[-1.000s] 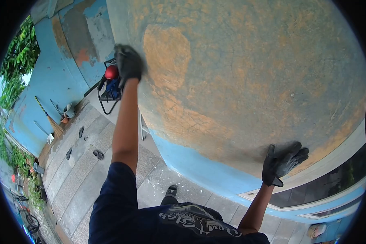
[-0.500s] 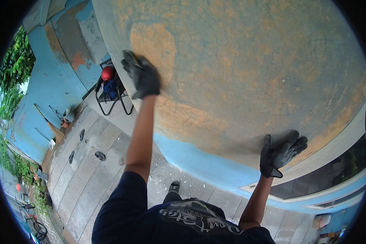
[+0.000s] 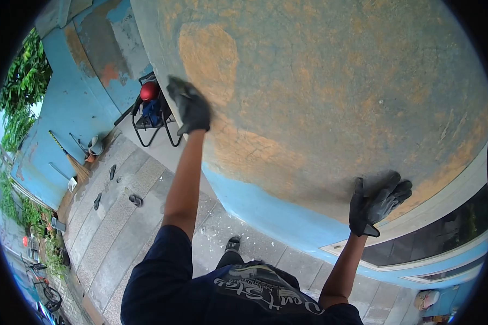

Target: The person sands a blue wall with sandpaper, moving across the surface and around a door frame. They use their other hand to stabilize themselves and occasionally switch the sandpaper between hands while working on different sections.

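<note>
My left hand, in a dark grey work glove, is at the left edge of the patchy grey-and-orange wall. Its fingers look bent and are smeared by motion; a thin edge shows between them, too blurred to name. My right hand, gloved in the same way, lies with fingers spread against the lower right of the wall, above a window frame. Nothing shows in that hand. Below the worn area runs a light blue painted band.
Behind the wall's left edge, a black chair bears a red helmet. A broom leans on the blue wall near a bucket. Sandals and pale flakes lie on the paving. A bicycle is at far left.
My left hand has shifted slightly down along the wall edge. My right hand stays in nearly the same spot. The view has turned a little.
</note>
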{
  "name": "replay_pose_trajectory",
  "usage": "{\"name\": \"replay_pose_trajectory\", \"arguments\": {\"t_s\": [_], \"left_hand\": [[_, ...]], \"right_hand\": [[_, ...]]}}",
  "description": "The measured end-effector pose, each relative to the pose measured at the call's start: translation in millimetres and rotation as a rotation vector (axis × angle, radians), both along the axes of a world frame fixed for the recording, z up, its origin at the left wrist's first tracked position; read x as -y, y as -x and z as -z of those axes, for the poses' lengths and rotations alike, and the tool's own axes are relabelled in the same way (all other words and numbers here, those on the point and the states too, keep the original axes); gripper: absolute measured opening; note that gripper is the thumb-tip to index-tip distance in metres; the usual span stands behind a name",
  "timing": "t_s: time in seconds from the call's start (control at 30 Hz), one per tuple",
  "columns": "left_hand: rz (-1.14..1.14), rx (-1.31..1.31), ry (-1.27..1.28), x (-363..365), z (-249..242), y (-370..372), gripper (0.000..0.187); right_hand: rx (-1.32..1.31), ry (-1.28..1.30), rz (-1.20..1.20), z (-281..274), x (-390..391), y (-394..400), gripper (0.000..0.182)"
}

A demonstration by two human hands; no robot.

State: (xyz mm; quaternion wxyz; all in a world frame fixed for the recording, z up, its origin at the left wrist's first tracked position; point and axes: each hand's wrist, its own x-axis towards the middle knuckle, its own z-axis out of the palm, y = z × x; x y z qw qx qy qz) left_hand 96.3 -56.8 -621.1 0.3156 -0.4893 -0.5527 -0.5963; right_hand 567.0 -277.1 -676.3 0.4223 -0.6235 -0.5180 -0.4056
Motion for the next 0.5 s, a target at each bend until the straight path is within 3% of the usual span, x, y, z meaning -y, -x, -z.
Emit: {"name": "replay_pose_trajectory", "arguments": {"t_s": [0.07, 0.1, 0.13, 0.17, 0.2, 0.23, 0.27, 0.3, 0.33, 0.4, 0.5], "left_hand": [[-0.130, 0.062, 0.077, -19, 13, 46, 0.055], [-0.608, -0.100, 0.697, -16, 16, 42, 0.054], [-0.948, -0.520, 1.238, -13, 20, 38, 0.053], [-0.971, -0.572, 1.294, -7, 25, 24, 0.054], [-0.910, -0.435, 1.144, 0, 31, 2, 0.057], [-0.708, -0.200, 0.875, 10, 33, -22, 0.060], [-0.247, 0.120, 0.426, 21, 34, -50, 0.065], [0.112, 0.274, 0.200, 34, 27, -75, 0.070], [0.285, 0.278, 0.133, 47, 18, -92, 0.076], [0.291, -0.044, 0.123, 69, -12, -100, 0.081], [0.212, -0.034, 0.055, 48, -12, -64, 0.075]], "right_hand": [[0.003, 0.005, -0.009, 0, 0, -1, 0.101], [0.012, -0.003, -0.014, 0, 0, -1, 0.101], [0.013, -0.002, -0.025, 0, 0, 0, 0.101], [-0.003, 0.004, -0.001, 0, -1, 2, 0.101], [-0.019, 0.010, 0.023, 0, 0, 3, 0.101], [-0.016, 0.012, 0.013, 0, 0, 3, 0.101], [0.001, -0.005, 0.013, -1, 0, 3, 0.100], [0.016, -0.025, 0.013, -1, -1, 2, 0.098], [0.016, -0.027, 0.004, -2, -2, 2, 0.098], [0.069, -0.023, 0.010, -2, -2, -1, 0.097], [0.043, 0.015, 0.040, 8, -5, -8, 0.104]]}}
